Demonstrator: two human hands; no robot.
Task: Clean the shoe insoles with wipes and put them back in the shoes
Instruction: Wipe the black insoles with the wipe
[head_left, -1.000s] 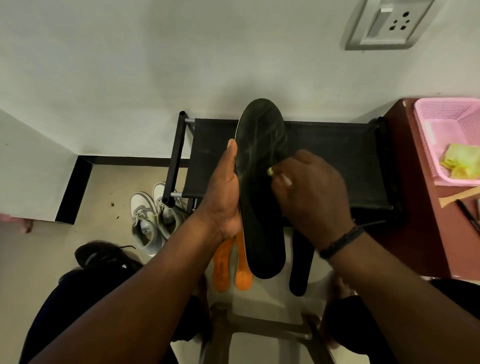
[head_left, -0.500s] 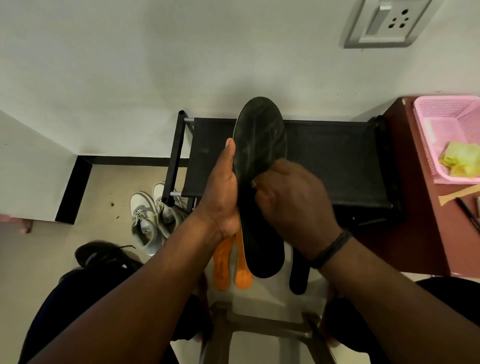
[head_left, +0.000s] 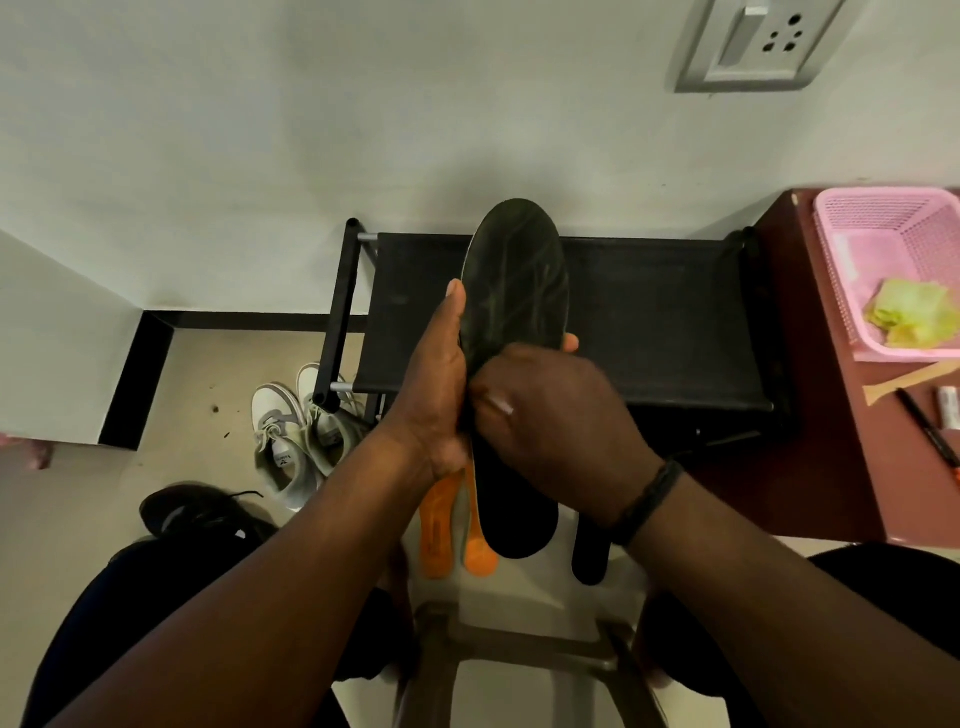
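- The left hand (head_left: 441, 395) is holding a dark insole (head_left: 514, 291) upright in front of the black shoe rack (head_left: 649, 322), thumb along its left edge and fingers wrapped behind, one fingertip showing at the right edge.
- The right hand (head_left: 556, 431) is lying across the middle of the insole with its fingers curled; a wipe is probably bunched under them, but it is hidden, so I cannot tell what they are holding.
- Likely risk: the insole is being supported only around its middle, so hard rubbing could bend it or slide it out of the left hand's grip.
- Another risk: with the heel hanging free over the orange insoles (head_left: 452, 530) and the other dark insole (head_left: 589, 556) below, a slip could drop it onto them or the floor.
- The insole is looking dark green-black with a thin pale edge, and pale streaks are crossing its toe, possibly moisture or dirt not yet lifted.
- White sneakers (head_left: 291, 431) and a black shoe (head_left: 202, 512) are waiting on the floor at the left, well apart from the insole.
- Yellow-green wipes (head_left: 909, 317) are sitting in the pink basket (head_left: 852, 249) on the table at the right.
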